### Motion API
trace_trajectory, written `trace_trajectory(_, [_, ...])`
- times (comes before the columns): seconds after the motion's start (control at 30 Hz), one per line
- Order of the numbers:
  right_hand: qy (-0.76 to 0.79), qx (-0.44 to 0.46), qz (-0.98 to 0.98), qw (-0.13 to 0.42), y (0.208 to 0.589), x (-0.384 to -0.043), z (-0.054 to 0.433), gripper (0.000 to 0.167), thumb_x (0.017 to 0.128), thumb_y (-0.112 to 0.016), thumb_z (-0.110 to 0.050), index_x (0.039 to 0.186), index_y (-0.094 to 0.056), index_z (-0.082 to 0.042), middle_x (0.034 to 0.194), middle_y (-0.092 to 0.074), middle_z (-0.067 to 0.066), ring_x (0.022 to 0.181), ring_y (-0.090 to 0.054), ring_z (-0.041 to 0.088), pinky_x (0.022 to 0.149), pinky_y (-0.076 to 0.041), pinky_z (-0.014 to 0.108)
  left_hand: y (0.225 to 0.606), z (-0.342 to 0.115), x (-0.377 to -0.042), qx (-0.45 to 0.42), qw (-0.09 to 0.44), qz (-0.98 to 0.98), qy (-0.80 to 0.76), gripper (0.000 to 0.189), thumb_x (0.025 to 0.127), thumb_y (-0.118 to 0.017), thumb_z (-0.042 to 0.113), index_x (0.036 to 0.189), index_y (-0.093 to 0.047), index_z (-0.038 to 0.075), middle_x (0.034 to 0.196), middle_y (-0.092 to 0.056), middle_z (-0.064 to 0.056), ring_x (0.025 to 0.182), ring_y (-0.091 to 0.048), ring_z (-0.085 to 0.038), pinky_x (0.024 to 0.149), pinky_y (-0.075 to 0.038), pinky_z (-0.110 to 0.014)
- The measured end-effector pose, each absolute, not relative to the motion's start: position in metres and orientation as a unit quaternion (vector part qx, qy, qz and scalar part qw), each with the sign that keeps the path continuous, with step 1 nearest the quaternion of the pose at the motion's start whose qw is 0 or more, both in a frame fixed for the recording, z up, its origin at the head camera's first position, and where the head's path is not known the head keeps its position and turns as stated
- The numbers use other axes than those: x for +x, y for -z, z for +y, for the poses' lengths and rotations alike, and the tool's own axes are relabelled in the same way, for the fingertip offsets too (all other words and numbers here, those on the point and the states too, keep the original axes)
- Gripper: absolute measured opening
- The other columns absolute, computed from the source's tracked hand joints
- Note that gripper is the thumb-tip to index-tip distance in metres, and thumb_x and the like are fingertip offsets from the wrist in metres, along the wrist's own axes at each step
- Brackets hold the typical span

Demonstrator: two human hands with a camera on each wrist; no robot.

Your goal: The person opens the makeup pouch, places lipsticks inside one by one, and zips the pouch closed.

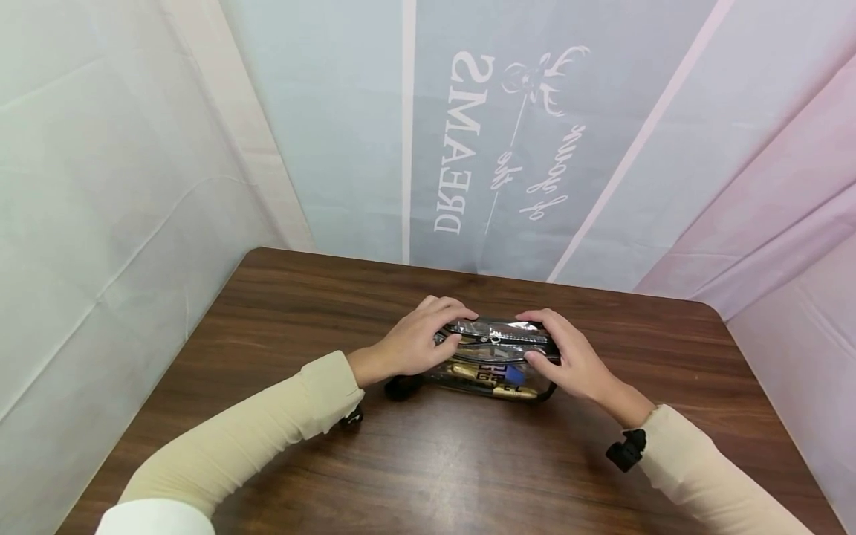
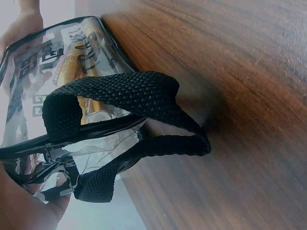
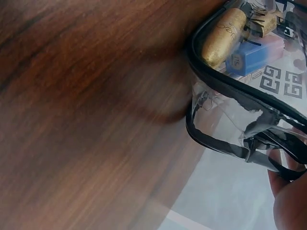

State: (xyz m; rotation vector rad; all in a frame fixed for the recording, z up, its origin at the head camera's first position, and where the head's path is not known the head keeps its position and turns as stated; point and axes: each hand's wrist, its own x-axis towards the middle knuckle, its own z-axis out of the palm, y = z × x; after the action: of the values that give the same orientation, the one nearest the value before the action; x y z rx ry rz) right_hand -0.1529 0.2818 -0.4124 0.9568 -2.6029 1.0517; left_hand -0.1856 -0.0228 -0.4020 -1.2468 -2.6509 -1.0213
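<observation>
A clear plastic zippered cosmetic pouch (image 1: pixel 498 354) with black trim stands on the wooden table. My left hand (image 1: pixel 416 340) grips its left top end, thumb on the near side and fingers over the far side. At the opposite end, my right hand (image 1: pixel 576 362) holds the top corner between thumb and fingers. The zipper runs along the top between both hands. Through the plastic show gold tubes (image 3: pixel 224 38) and a small blue box-shaped item (image 3: pixel 250 57). In the left wrist view, a black woven strap (image 2: pixel 124 93) loops out from the pouch's end.
The brown wood-grain table (image 1: pixel 428 461) extends around the pouch, its far edge meeting a grey-blue fabric backdrop (image 1: pixel 348 134) with white printed lettering. Pale cloth hangs along the left and right sides. A black band with a small device (image 1: pixel 626 450) sits at the right wrist.
</observation>
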Motion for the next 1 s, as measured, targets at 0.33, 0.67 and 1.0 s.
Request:
trace_trajectory(0.33, [-0.357, 0.324, -0.870, 0.098, 0.415, -0.153, 0.282, 0.058, 0.088, -0.071, -0.011, 0.143, -0.052, -0.014, 0.130, -0.059, 0.011, 0.107, -0.053, 0.013, 0.083, -0.045, 0.033, 0.395, -0.024, -0.189, -0.422, 0.027, -0.863, 0.277, 0.042, 0.099, -0.053, 0.022, 0.140, -0.060, 0.019, 0.136, -0.059, 0.001, 0.124, -0.051, -0.019, 0.102, -0.042, -0.045])
trace_trajectory(0.67, [-0.347, 0.328, -0.873, 0.097, 0.417, -0.151, 0.282, 0.061, 0.088, -0.072, -0.011, 0.145, -0.051, -0.018, 0.129, -0.059, 0.012, 0.107, -0.053, 0.013, 0.085, -0.043, 0.035, 0.378, -0.023, -0.192, -0.433, 0.030, -0.871, 0.231, 0.038, 0.095, -0.062, 0.028, 0.132, -0.065, 0.021, 0.130, -0.061, 0.003, 0.125, -0.050, -0.019, 0.104, -0.038, -0.044])
trace_trajectory(1.0, [-0.343, 0.327, -0.875, 0.099, 0.419, -0.149, 0.282, 0.059, 0.090, -0.071, -0.009, 0.145, -0.050, -0.015, 0.127, -0.059, 0.009, 0.099, -0.053, 0.011, 0.079, -0.046, 0.035, 0.353, -0.010, -0.192, -0.444, 0.058, -0.860, 0.245, 0.007, 0.093, -0.066, 0.024, 0.087, -0.063, 0.020, 0.084, -0.059, 0.009, 0.082, -0.051, -0.011, 0.078, -0.043, -0.030])
